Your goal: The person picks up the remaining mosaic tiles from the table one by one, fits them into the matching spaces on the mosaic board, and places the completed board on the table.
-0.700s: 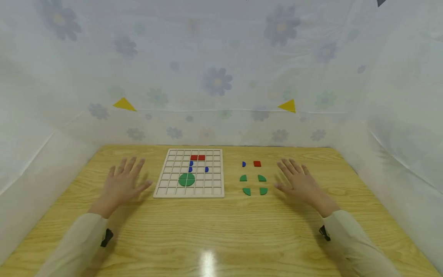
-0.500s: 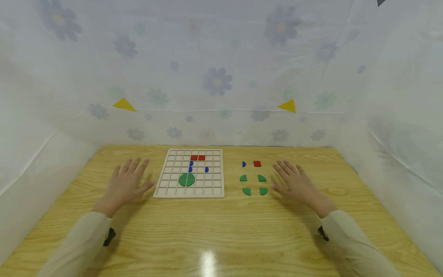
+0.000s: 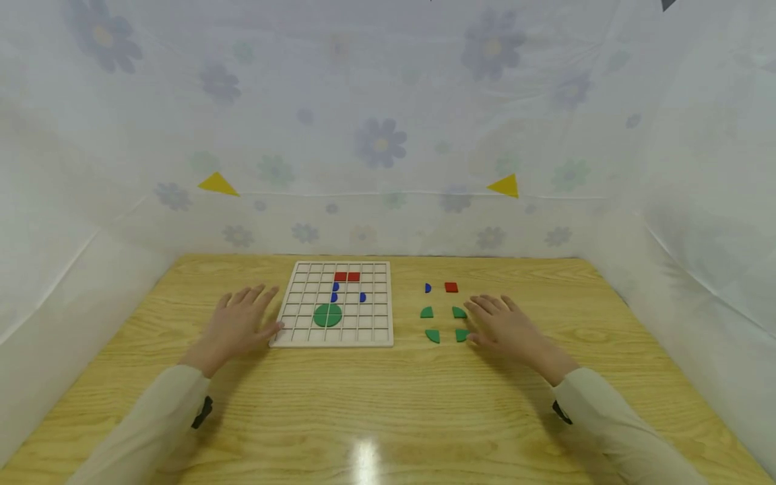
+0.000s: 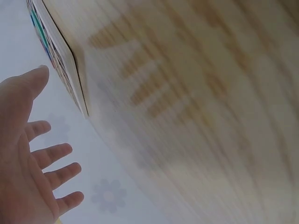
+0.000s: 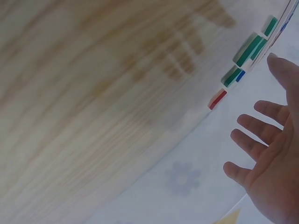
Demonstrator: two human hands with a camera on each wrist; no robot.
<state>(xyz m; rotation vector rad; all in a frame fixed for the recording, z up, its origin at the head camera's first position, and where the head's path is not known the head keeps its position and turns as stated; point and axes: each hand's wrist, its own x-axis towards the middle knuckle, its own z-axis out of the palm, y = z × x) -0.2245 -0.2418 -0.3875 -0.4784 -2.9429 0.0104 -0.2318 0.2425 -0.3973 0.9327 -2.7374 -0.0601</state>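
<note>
My left hand (image 3: 233, 330) hovers by the left edge of a pale grid board (image 3: 370, 330), fingers spread and holding nothing. Its thumb overlaps the board's lower left edge in the head view; the left wrist view shows it apart from the board. On the board lie red squares (image 3: 347, 277), several small blue half-discs (image 3: 362, 297) and a green disc (image 3: 327, 315) of quarter pieces. My right hand (image 3: 509, 337) hovers with spread fingers beside loose pieces: green quarter-discs (image 3: 432, 335), a blue half-disc (image 3: 428, 288) and a red square (image 3: 451, 287). Its fingertips partly cover the two nearest green pieces.
Everything sits on a wood-grain table (image 3: 364, 404). White flowered sheeting (image 3: 382, 222) stands behind it and along both sides. Two yellow triangles (image 3: 218, 184) are on the back sheet. Dark wrist devices (image 3: 203, 412) show at the cuffs.
Both hands have moved inward and slightly toward the person, the left nearing the board and the right nearing the loose pieces. The pieces and board have stayed put.
</note>
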